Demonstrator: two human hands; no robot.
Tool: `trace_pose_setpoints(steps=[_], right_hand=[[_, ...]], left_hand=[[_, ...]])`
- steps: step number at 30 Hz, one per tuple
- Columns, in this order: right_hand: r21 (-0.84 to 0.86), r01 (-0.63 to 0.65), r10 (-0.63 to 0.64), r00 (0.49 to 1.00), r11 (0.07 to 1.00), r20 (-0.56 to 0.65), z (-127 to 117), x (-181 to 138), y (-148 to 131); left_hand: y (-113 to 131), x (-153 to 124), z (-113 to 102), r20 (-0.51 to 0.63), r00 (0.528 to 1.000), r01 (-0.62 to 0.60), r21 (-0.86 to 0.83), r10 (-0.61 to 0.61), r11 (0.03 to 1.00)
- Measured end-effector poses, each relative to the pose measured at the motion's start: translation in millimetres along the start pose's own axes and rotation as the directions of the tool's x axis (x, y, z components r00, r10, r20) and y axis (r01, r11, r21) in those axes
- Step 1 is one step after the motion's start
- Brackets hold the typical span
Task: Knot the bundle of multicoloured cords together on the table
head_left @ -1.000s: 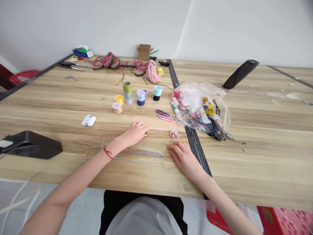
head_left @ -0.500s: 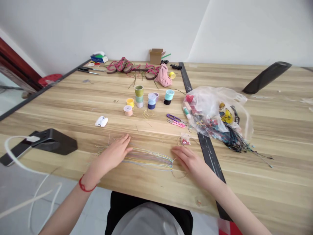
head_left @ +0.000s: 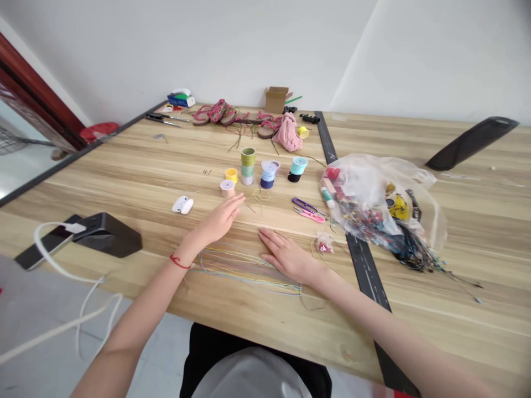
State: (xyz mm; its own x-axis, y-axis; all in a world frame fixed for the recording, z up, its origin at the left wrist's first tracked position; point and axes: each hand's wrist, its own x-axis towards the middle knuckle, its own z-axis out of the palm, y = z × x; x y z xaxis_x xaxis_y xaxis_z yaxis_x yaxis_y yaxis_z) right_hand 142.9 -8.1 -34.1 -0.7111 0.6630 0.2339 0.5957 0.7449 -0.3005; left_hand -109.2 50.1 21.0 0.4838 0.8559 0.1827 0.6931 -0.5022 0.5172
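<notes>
A flat bundle of thin coloured threads lies across the wooden table near its front edge. My right hand rests flat on the threads, fingers stretched out to the left. My left hand, a red cord round its wrist, is open and reaches forward past the threads toward a peach spool. Behind that stand several more thread spools: yellow, a green stack, a blue stack and a teal one.
White earbud case sits left of my left hand. Purple and pink snips and a small bead packet lie to the right, beside a clear plastic bag of cords. A black block with phone and white cable is at left. Braided pieces line the far edge.
My left hand has lifted off the threads and moved forward toward the spools. My right hand slid left from the threads' end onto the bundle. The view turned left.
</notes>
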Motion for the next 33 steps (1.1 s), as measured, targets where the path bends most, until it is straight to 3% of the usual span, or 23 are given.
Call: trace_pose_setpoints(steps=[4,8,12,13,15,17,19,22,25,28,30,33], right_hand=[[0.059,0.007,-0.008,1.000,0.998,0.027,5.2,48.4,22.0],[0.171,-0.025,0.023,1.000,0.985,0.015,-12.7,86.5,42.0],[0.216,0.024,0.017,0.983,0.976,-0.185,-49.1,75.9,40.9],[0.203,0.004,0.037,0.980,0.979,-0.198,-55.9,65.2,36.4],[0.184,-0.055,0.091,0.978,0.981,-0.190,-61.9,36.4,23.0],[0.173,-0.101,0.122,0.986,0.980,-0.113,-56.4,1.8,4.9],[0.093,-0.126,0.129,0.991,0.988,-0.024,-42.0,-32.9,-16.1],[-0.082,-0.195,0.192,0.980,0.977,-0.050,-15.8,-73.4,-46.3],[-0.197,-0.263,0.251,0.964,0.945,-0.085,4.1,-91.9,-65.8],[-0.246,-0.254,0.238,0.967,0.935,-0.094,14.5,-89.8,-69.9],[-0.253,-0.224,0.207,0.974,0.941,-0.091,16.7,-79.9,-65.0],[-0.212,-0.144,0.141,0.990,0.967,-0.032,11.6,-55.1,-49.6]], left_hand=[[-6.8,-10.0,-19.2,-0.195,0.980,0.031,-0.063,-0.043,0.997],[-13.3,-12.9,-33.0,-0.323,0.940,0.082,-0.093,-0.108,0.992],[-15.6,-16.5,-48.6,-0.485,0.856,0.149,-0.098,-0.178,0.984],[-13.2,-20.1,-52.1,-0.489,0.855,0.149,-0.091,-0.174,0.985],[-2.0,-32.5,-55.2,-0.400,0.907,0.118,-0.067,-0.135,0.991],[16.9,-52.1,-48.9,-0.140,0.989,0.034,-0.055,-0.042,0.998],[39.5,-76.4,-32.4,0.089,0.994,-0.064,-0.055,0.069,0.996],[65.1,-111.8,0.3,0.210,0.966,-0.154,0.011,0.149,0.988],[68.4,-138.7,20.9,0.171,0.979,-0.137,0.147,0.112,0.980],[53.9,-161.0,21.3,0.060,0.998,-0.020,0.351,-0.002,0.936],[42.8,-176.2,15.0,-0.035,0.994,0.105,0.506,-0.102,0.856],[35.2,-194.6,5.1,-0.193,0.937,0.344,0.667,-0.293,0.661]])
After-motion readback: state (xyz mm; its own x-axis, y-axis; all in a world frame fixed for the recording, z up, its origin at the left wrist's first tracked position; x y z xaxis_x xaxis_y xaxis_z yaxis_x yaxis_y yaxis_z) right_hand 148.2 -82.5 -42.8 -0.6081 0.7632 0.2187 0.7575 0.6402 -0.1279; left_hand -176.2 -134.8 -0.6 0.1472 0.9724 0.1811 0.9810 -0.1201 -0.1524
